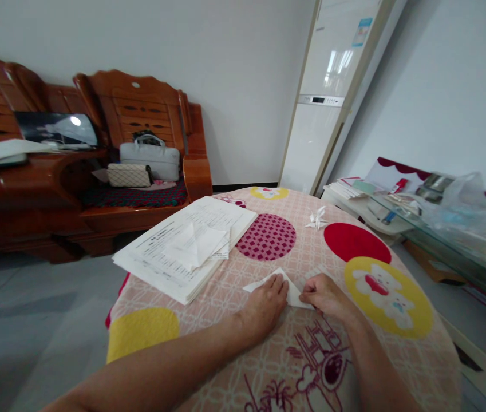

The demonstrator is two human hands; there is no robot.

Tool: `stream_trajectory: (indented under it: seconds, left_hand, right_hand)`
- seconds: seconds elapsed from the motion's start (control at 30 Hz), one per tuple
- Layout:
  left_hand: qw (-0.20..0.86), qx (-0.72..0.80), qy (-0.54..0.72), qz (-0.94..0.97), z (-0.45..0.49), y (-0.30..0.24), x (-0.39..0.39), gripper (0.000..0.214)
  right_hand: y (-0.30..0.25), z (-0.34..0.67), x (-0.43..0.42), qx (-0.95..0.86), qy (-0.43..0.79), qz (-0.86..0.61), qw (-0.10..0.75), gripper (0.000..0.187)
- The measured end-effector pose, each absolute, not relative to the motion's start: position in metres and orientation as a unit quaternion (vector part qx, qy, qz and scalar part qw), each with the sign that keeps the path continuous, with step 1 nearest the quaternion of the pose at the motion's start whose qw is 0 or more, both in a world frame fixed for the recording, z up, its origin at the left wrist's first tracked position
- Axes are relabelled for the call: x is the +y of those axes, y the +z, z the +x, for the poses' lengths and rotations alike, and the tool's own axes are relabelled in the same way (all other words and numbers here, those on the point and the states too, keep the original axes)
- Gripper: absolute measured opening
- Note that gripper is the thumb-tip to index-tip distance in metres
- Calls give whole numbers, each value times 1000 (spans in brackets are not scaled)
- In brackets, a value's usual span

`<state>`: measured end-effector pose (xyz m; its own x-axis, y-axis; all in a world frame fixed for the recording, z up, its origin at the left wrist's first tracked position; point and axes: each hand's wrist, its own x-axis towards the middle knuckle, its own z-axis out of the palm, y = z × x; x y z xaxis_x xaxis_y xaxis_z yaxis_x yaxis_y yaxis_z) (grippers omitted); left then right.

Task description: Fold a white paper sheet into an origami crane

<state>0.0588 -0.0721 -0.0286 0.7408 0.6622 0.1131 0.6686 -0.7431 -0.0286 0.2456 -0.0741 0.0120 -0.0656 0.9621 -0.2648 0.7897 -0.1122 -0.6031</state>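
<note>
A small folded piece of white paper [291, 288] lies on the round table with its pink patterned cloth [268, 355]. My left hand [265, 306] rests flat on the paper's left part, fingers pressed down on it. My right hand [323, 294] is curled at the paper's right edge, fingertips pinching or pressing the fold. A finished white paper crane [317, 219] stands farther back on the cloth, apart from both hands.
A stack of printed sheets [182, 249] with folded paper on top lies at the table's left. A wooden bench [97, 171] with bags stands behind. A tall white air conditioner [326, 97] is in the corner. A glass shelf with clutter [431, 212] runs along the right.
</note>
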Motion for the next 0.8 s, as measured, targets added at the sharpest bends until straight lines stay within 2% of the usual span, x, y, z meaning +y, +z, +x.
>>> stream_trajectory:
  seconds: [0.3, 0.57, 0.8]
  left_hand:
    - [7, -352, -42, -935, 58, -20, -72, 36]
    - [-15, -358, -59, -932, 58, -19, -71, 32]
    - [-12, -372, -63, -926, 58, -15, -73, 38]
  right_hand:
    - [16, 240, -74, -656, 287, -689, 109, 22]
    - [13, 253, -74, -660, 324, -672, 84, 27]
    - [15, 258, -79, -654, 356, -665, 63, 24]
